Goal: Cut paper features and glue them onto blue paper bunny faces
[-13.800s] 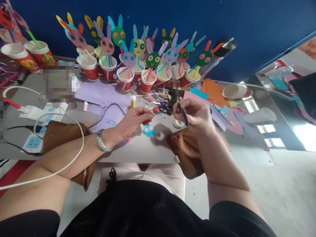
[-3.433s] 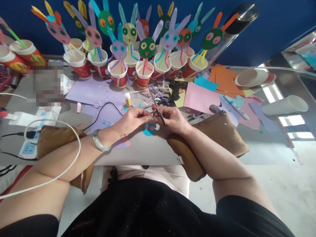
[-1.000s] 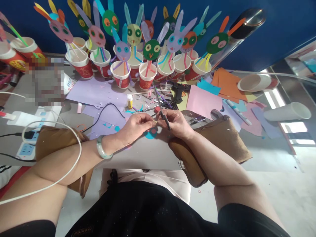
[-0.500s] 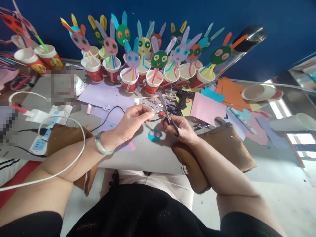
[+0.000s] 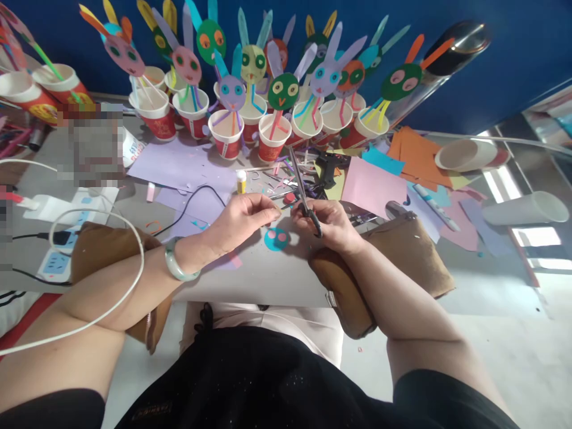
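My right hand is closed on the black handles of the scissors, whose blades point up and away from me. My left hand is pinched, with its fingertips just left of the scissors; what lies between them is too small to make out. Below and between both hands, a blue paper disc with two pink circles lies flat on the grey table. Small paper scraps and strips are scattered behind my hands, beside a glue stick standing upright.
Paper cups with rabbit faces on straws line the back. Purple paper lies left, pink paper and orange paper right. Brown cushions sit under my forearms. A power strip and white cable are at left.
The view has shifted slightly, so the cups appear further up and left. My left hand's fingertips are a little lower relative to the scissors. The blue disc still lies on the table.
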Available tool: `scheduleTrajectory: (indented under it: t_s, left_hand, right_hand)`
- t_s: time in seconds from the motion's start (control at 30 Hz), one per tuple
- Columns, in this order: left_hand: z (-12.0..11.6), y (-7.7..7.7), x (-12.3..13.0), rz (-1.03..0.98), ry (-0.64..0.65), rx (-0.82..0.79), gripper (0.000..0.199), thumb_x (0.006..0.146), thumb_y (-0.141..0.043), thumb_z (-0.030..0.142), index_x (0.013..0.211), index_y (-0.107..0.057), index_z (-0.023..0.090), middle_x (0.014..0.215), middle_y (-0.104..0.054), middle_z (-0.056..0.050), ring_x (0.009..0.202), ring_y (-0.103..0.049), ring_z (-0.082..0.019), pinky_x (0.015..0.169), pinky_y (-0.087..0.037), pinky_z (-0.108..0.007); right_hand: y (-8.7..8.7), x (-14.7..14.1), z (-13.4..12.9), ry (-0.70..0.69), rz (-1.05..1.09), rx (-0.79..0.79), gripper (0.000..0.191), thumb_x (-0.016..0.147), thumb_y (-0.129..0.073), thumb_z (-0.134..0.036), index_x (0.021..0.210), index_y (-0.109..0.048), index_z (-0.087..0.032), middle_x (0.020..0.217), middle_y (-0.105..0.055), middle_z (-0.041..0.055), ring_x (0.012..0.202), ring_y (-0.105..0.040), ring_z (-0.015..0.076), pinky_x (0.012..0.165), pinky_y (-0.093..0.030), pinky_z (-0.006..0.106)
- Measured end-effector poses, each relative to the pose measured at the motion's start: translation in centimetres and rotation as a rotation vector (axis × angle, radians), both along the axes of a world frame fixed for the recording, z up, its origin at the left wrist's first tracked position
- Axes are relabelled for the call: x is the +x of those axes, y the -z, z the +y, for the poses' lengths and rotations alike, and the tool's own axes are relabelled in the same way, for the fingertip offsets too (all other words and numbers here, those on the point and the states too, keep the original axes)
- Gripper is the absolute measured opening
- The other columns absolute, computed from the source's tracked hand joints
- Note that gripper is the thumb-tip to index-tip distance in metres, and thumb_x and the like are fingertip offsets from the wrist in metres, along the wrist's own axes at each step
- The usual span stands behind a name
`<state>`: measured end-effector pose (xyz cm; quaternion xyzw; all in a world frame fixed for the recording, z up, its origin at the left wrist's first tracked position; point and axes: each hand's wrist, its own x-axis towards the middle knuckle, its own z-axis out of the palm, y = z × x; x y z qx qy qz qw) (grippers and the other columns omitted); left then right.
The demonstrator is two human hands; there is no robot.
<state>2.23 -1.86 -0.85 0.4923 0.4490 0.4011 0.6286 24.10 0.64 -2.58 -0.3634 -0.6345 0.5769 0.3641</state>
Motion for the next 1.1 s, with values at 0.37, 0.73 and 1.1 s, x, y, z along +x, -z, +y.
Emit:
scheduleTrajectory:
  t_s: [0.37,0.73,1.1]
  left_hand:
    - [-0.5,0.5,0.8,0.044,0.091,-0.038,0.016,0.077,-0.075,0.029,0.074,-0.067,0.016,0.066,-0.069,-0.001,0.062,-0.061,-0.011,0.061,-0.051,-0.024]
    - [-0.5,1.4,1.0,0.039,0.103,-0.008,0.013,0.081,-0.070,0.027,0.074,-0.068,0.016,0.068,-0.072,-0.003,0.065,-0.063,-0.013,0.063,-0.051,-0.026]
    - [-1.0,1.4,1.2,-0.014,0.101,-0.064,0.013,0.078,-0.075,0.025,0.079,-0.068,0.014,0.073,-0.074,-0.004,0.068,-0.067,-0.014,0.064,-0.053,-0.025]
  right_hand:
    - [0.5,-0.7,-0.4,0.041,-0.003,0.091,0.042,0.070,-0.089,-0.054,0.067,-0.067,-0.019,0.077,-0.067,0.0036,0.076,-0.059,0.0161,0.075,-0.049,0.032]
    - [0.5,-0.8,-0.5,0.029,-0.029,0.066,0.049,0.068,-0.087,-0.063,0.064,-0.063,-0.021,0.076,-0.064,0.0033,0.075,-0.057,0.0167,0.078,-0.050,0.034]
    - [0.5,-0.8,-0.5,0.018,-0.012,0.026,0.050,0.067,-0.088,-0.063,0.065,-0.064,-0.020,0.076,-0.064,0.0029,0.073,-0.056,0.0155,0.074,-0.050,0.032]
